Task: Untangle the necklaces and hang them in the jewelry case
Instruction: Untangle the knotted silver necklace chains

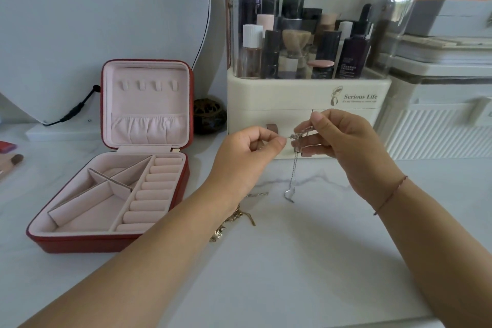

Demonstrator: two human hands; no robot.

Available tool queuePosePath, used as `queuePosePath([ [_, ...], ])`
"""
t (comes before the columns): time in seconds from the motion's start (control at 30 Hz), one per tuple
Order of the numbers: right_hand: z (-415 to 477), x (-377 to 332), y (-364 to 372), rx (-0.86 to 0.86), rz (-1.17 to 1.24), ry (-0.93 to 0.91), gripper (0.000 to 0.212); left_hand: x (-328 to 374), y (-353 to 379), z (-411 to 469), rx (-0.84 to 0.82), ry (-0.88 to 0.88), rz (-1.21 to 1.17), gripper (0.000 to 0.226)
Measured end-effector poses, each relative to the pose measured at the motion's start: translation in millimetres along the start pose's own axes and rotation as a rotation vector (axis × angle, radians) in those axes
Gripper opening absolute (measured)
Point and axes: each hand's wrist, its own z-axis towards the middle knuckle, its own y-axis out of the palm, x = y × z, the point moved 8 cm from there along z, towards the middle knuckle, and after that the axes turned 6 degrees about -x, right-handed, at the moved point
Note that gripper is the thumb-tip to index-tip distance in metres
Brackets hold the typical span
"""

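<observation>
Between left hand [249, 153] and right hand [346, 146], silver necklace [294, 171] in tight grip.

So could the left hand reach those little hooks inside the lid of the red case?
Probably yes: the case stands open just left of the left hand, its hooks bare, nothing between. But it and the right hand both pinch the silver necklace.

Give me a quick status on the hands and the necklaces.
Left hand and right hand both pinching silver necklace, chain dangling toward table. Gold necklace loose on table. Jewelry case open, hooks bare.
</observation>
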Motion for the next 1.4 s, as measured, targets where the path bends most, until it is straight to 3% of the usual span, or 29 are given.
queuePosePath([
  [0.37,-1.6,11.2,15.3,-0.119,0.268,0.17,0.03,4.1,7.0,-3.5,-0.081,-0.05,-0.047,0.014],
  [0.87,-3.1,16.5,16.9,-0.181,0.356,0.234,0.022,-2.4,12.0,-2.8,-0.142,-0.099,-0.085,0.014],
  [1.07,-1.5,14.0,17.0,-0.244,0.299,0.169,0.015,-7.4,12.3,-0.2,-0.152,-0.106,-0.075,0.009],
  [1.23,1.2,8.3,10.0,-0.187,0.159,0.084,0.02,-13.4,20.7,-1.1,-0.224,-0.17,-0.163,0.022],
  [1.4,-0.5,-3.5,17.1,-0.249,0.124,-0.052,0.01,-15.2,28.0,-5.6,-0.271,-0.158,-0.039,0.028],
])
